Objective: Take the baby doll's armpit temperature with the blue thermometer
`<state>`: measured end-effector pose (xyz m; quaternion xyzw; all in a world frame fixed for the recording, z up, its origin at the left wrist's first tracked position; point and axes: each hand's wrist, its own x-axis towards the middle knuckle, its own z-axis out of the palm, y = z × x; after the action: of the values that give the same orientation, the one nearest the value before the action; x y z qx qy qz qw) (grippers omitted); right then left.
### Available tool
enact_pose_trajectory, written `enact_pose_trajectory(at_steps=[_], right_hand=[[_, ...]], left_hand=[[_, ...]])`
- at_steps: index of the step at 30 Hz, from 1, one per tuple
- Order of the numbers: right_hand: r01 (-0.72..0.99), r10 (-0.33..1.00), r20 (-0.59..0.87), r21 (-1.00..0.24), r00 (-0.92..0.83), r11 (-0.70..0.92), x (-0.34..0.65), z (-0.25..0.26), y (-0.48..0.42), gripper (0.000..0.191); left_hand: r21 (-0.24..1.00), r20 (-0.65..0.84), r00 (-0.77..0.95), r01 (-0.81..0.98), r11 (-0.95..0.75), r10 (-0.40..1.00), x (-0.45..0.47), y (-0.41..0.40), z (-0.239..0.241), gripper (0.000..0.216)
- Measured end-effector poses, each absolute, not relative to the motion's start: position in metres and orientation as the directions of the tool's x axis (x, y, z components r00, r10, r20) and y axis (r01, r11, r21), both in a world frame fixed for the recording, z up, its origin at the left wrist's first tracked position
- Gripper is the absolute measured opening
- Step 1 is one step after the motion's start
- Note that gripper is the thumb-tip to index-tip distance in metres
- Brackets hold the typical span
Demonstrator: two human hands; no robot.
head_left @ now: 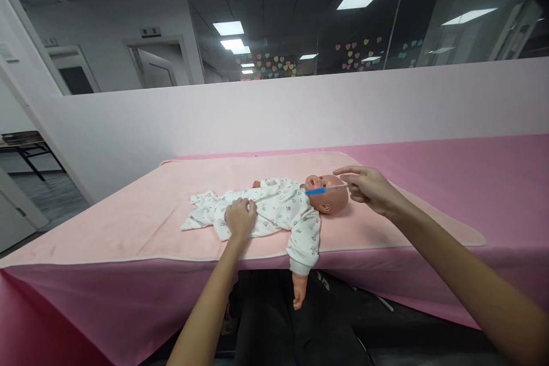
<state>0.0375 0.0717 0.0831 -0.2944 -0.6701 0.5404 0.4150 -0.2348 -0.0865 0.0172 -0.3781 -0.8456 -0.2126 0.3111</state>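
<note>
A baby doll [330, 197] in a white patterned sleepsuit [274, 211] lies on its back across a pale pink mat [128, 223], head to the right. One doll arm hangs over the table's front edge. My left hand [240, 218] rests closed on the doll's belly and hip. My right hand [369, 189] pinches a thin stick with a blue section [319, 190], its tip at the doll's neck and chin.
The mat lies on a table covered with a darker pink cloth [493, 183]. A white partition wall [300, 114] runs behind the table. At the far left stand a dark table [26, 148] and doorways. Dark clothing shows below the table edge.
</note>
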Motion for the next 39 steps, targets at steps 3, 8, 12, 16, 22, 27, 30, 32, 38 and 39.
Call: enact_pose_trajectory(at_steps=[3, 8, 12, 16, 22, 27, 30, 32, 38, 39], right_hand=[[-0.064, 0.831, 0.236, -0.97, -0.504, 0.236, 0.039, 0.085, 0.069, 0.023], [-0.103, 0.781, 0.165, -0.986, -0.602, 0.129, 0.041, 0.085, 0.073, 0.023], [-0.139, 0.741, 0.132, -0.989, -0.659, 0.052, 0.041, 0.086, 0.072, 0.022], [-0.197, 0.788, 0.146, -0.98, -0.598, 0.033, 0.044, 0.089, 0.068, 0.021], [-0.206, 0.807, 0.14, -0.978, -0.573, 0.023, 0.046, 0.089, 0.072, 0.02], [-0.154, 0.782, 0.095, -0.988, -0.617, -0.002, 0.044, 0.081, 0.082, 0.021], [-0.124, 0.779, 0.094, -0.992, -0.62, 0.021, 0.043, 0.075, 0.088, 0.02], [-0.1, 0.781, 0.098, -0.994, -0.617, 0.046, 0.042, 0.071, 0.091, 0.02], [-0.028, 0.789, 0.091, -0.995, -0.608, 0.093, 0.042, 0.071, 0.09, 0.023], [-0.032, 0.789, 0.091, -0.995, -0.608, 0.09, 0.042, 0.071, 0.089, 0.024]], left_hand=[[0.132, 0.687, -0.523, 0.773, 0.621, 0.505, -0.235, -0.086, 0.017, 0.034], [0.138, 0.677, -0.534, 0.768, 0.625, 0.506, -0.235, -0.086, 0.017, 0.035], [0.128, 0.677, -0.528, 0.771, 0.624, 0.512, -0.235, -0.086, 0.017, 0.034], [0.125, 0.68, -0.523, 0.773, 0.622, 0.514, -0.235, -0.086, 0.017, 0.034], [0.129, 0.681, -0.525, 0.772, 0.622, 0.51, -0.236, -0.086, 0.017, 0.034], [0.124, 0.689, -0.518, 0.773, 0.622, 0.507, -0.236, -0.086, 0.016, 0.033], [0.125, 0.693, -0.516, 0.775, 0.62, 0.504, -0.236, -0.086, 0.016, 0.034], [0.128, 0.691, -0.517, 0.775, 0.618, 0.505, -0.236, -0.086, 0.016, 0.034], [0.132, 0.695, -0.516, 0.775, 0.618, 0.5, -0.236, -0.086, 0.016, 0.034], [0.13, 0.697, -0.515, 0.776, 0.617, 0.5, -0.236, -0.086, 0.016, 0.033]])
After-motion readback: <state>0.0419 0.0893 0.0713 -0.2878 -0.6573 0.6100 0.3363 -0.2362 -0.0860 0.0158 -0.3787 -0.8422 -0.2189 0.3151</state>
